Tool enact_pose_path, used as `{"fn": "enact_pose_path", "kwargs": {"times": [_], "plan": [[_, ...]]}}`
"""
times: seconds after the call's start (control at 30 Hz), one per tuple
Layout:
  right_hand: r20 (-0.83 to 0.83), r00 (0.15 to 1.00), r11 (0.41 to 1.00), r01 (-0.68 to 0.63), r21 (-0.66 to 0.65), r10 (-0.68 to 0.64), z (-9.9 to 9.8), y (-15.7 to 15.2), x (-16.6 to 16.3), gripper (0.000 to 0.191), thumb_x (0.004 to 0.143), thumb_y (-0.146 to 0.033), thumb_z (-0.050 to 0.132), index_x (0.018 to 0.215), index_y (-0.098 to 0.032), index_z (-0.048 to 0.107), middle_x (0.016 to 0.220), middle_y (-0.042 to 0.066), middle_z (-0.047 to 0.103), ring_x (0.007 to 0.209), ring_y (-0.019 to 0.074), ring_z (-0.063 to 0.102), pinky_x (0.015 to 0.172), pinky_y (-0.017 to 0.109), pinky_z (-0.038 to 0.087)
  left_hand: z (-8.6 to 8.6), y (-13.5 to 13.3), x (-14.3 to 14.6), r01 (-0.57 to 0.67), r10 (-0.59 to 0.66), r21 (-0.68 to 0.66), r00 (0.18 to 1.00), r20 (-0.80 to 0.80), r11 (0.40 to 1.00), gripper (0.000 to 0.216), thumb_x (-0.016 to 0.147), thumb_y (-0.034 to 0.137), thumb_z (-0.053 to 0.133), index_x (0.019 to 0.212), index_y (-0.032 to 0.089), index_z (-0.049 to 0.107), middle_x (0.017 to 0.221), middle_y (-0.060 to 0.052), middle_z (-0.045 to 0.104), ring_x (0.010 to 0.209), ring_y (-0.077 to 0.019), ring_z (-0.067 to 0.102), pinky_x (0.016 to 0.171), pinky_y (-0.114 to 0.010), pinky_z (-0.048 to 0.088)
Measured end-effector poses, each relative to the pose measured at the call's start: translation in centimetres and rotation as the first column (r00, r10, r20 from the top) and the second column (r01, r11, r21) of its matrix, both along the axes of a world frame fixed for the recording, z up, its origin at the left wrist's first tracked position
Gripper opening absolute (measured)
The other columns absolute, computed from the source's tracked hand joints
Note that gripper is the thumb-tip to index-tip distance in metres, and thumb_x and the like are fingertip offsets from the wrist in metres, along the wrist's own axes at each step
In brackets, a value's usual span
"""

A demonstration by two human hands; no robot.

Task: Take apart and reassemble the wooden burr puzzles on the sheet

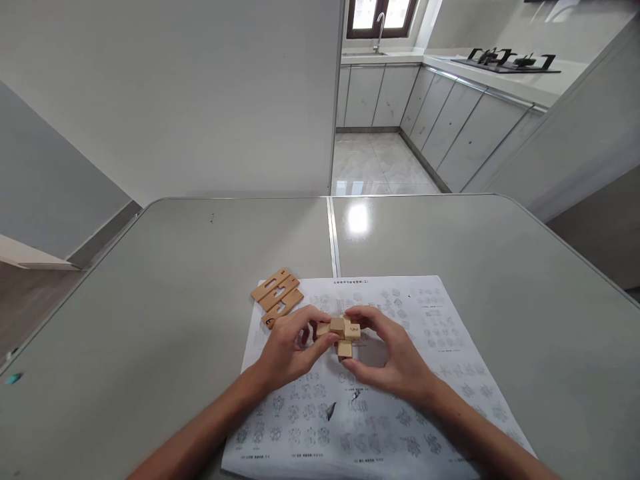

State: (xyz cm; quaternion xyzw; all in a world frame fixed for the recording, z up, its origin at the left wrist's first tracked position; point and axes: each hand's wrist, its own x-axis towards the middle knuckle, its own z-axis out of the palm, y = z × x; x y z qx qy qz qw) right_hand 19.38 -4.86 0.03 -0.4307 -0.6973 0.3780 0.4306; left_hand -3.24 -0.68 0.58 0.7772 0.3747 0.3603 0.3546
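Note:
Between my two hands is a wooden burr puzzle (344, 331), made of several light wooden pieces fitted crosswise, one marked with a 3. My left hand (294, 339) pinches it from the left with thumb and fingers. On the other side, my right hand (395, 350) grips it, fingers at the top and thumb under the lower block. Both hands hold it just over a printed paper sheet (410, 413) covered with small line drawings. Flat notched wooden pieces (278, 293) with numbers lie at the sheet's upper left corner, beyond my left hand.
The sheet lies on a grey table (150, 320) with a metal seam (333, 233) down its middle. A small teal object (13, 379) sits near the left edge. Past the table are a white wall (200, 100) and a kitchen counter with a gas stove (505, 61).

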Motion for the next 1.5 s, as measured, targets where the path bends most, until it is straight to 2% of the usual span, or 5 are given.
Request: {"fn": "enact_pose_path", "kwargs": {"times": [0.37, 0.6, 0.93, 1.33, 1.5], "plan": [[0.078, 0.971, 0.974, 0.225, 0.025, -0.226, -0.6, 1.0, 1.1, 0.051, 0.092, -0.033, 0.075, 0.138, -0.027, 0.056, 0.122, 0.011, 0.07, 0.107, 0.0307, 0.069, 0.094, 0.056, 0.062, 0.5, 0.7, -0.1, -0.156, 0.206, -0.304, 0.968, 0.142, 0.94, 0.036, 0.103, 0.055, 0.058, 0.096, 0.02, 0.06, 0.068, 0.003, 0.057, 0.059, -0.0124, 0.054, 0.06, -0.026, 0.045], [0.305, 0.934, 0.975, 0.142, 0.169, -0.189, -1.2, 1.2, 0.7, 0.057, 0.087, -0.021, 0.075, 0.138, -0.028, 0.052, 0.127, 0.011, 0.067, 0.123, 0.0362, 0.06, 0.103, 0.064, 0.055, 0.5, 0.6, 0.0, -0.047, 0.104, -0.342, 0.983, 0.151, 0.939, 0.034, 0.103, 0.053, 0.058, 0.097, 0.019, 0.06, 0.067, 0.005, 0.055, 0.057, -0.0108, 0.054, 0.06, -0.025, 0.042], [0.31, 0.95, 0.972, -0.031, 0.234, -0.044, -0.5, 0.7, 0.9, 0.09, 0.09, -0.03, 0.081, 0.164, -0.032, 0.029, 0.158, 0.014, 0.047, 0.146, 0.0357, 0.045, 0.117, 0.062, 0.049, 0.7, 0.4, 0.2, -0.004, 0.075, -0.395, 0.983, 0.166, 0.919, 0.039, 0.101, 0.056, 0.061, 0.099, 0.017, 0.061, 0.066, 0.004, 0.056, 0.056, -0.0106, 0.054, 0.058, -0.024, 0.042], [0.272, 0.961, 0.915, -0.07, 0.397, -0.045, -0.4, 0.4, 0.3, 0.065, 0.087, -0.017, 0.073, 0.146, -0.028, 0.05, 0.129, 0.012, 0.064, 0.12, 0.0324, 0.064, 0.098, 0.05, 0.059, 0.7, 0.8, -0.3, 0.231, -0.133, -0.47, 0.964, 0.232, 0.852, 0.037, 0.102, 0.05, 0.063, 0.124, 0.019, 0.059, 0.075, 0.002, 0.064, 0.054, -0.0095, 0.055, 0.055, -0.023, 0.045], [0.268, 0.947, 0.923, 0.062, 0.381, -0.174, -0.8, 0.9, 1.0, 0.06, 0.083, -0.018, 0.074, 0.139, -0.026, 0.052, 0.128, 0.013, 0.063, 0.118, 0.0332, 0.063, 0.098, 0.052, 0.057, 1.7, 1.6, -0.7, 0.03, -0.009, -0.268, 0.997, 0.078, 0.963, 0.035, 0.102, 0.05, 0.061, 0.12, 0.02, 0.062, 0.077, 0.0, 0.068, 0.065, -0.0142, 0.063, 0.066, -0.028, 0.051]]}}
